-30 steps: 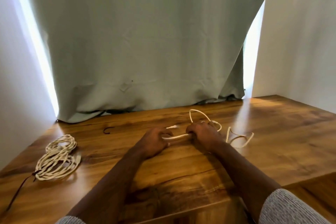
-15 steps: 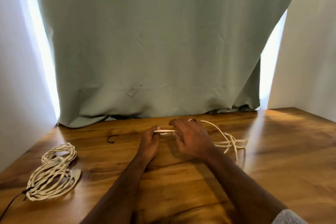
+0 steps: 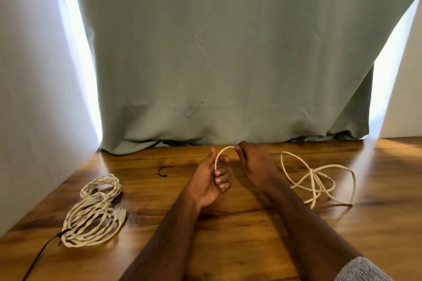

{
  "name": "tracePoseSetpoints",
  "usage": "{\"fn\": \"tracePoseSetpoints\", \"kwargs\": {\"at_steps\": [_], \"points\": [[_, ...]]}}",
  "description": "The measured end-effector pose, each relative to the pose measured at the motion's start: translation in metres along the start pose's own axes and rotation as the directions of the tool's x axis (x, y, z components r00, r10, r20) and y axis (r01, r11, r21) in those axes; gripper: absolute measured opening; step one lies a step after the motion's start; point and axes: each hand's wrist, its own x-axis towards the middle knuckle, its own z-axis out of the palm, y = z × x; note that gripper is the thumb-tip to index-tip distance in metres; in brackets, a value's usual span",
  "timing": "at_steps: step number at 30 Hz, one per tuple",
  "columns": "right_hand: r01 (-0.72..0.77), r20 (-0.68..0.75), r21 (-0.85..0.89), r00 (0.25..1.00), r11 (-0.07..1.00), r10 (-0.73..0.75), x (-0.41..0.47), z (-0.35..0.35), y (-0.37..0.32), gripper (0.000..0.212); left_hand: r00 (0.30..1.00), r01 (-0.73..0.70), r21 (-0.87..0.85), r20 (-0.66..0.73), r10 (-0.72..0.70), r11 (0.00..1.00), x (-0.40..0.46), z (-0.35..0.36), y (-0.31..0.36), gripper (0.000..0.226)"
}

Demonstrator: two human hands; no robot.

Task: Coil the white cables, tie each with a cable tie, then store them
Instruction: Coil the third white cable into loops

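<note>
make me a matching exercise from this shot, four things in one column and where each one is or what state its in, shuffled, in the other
Things:
1. coiled cable bundle
2. loose white cable
3. small black hook-shaped piece
4. left hand

States:
A. lying alone on the wood, between the bundle and the hands
B. fingers curled round a loop of cable
C. sprawled in open loops at the right
D. wound up and tied with a black tie, at the left

Pairs: 1-D, 2-C, 3-A, 4-B

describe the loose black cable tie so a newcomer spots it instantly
Start at the wooden table and look to its far edge, just below the hem of the grey-green curtain. Left of the left hand lies the black cable tie: a small dark hook, alone on bare wood, unlike the white cables.
</note>
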Motion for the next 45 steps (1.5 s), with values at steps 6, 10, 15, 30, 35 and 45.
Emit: {"fn": "tracePoseSetpoints", "kwargs": {"at_steps": [6, 10, 15, 30, 35, 45], "points": [[-0.020, 0.062, -0.011, 0.998, 1.000, 0.021, -0.010, -0.005, -0.005, 0.026, 0.999, 0.000, 0.020, 0.041, 0.000, 1.000, 0.000, 0.004, -0.002, 0.049], [0.024, 0.214, -0.114, 0.977, 0.993, 0.001, -0.017, -0.004, -0.015, 0.030, 0.990, -0.141, -0.101, -0.005, 0.141, 0.985, -0.004, 0.008, 0.013, 0.050], [0.122, 0.381, -0.189, 0.924, 0.974, -0.042, -0.019, -0.003, -0.032, 0.027, 0.982, -0.184, -0.111, -0.051, 0.179, 0.977, -0.010, 0.007, 0.022, 0.054], [0.204, 0.547, 0.005, 0.819, 0.979, -0.173, -0.014, -0.012, -0.048, 0.025, 0.941, -0.282, 0.068, -0.173, 0.290, 0.957, 0.014, -0.009, 0.030, 0.055], [0.216, 0.530, 0.050, 0.822, 0.975, -0.209, -0.016, -0.024, -0.049, 0.021, 0.927, -0.289, 0.389, -0.112, 0.357, 0.874, 0.011, -0.007, 0.023, 0.053], [0.148, 0.198, 0.374, 0.952, 0.916, -0.234, -0.012, -0.031, -0.025, 0.010, 0.980, -0.120, 0.778, -0.005, 0.198, 0.616, -0.001, -0.006, 0.015, 0.038]]}}
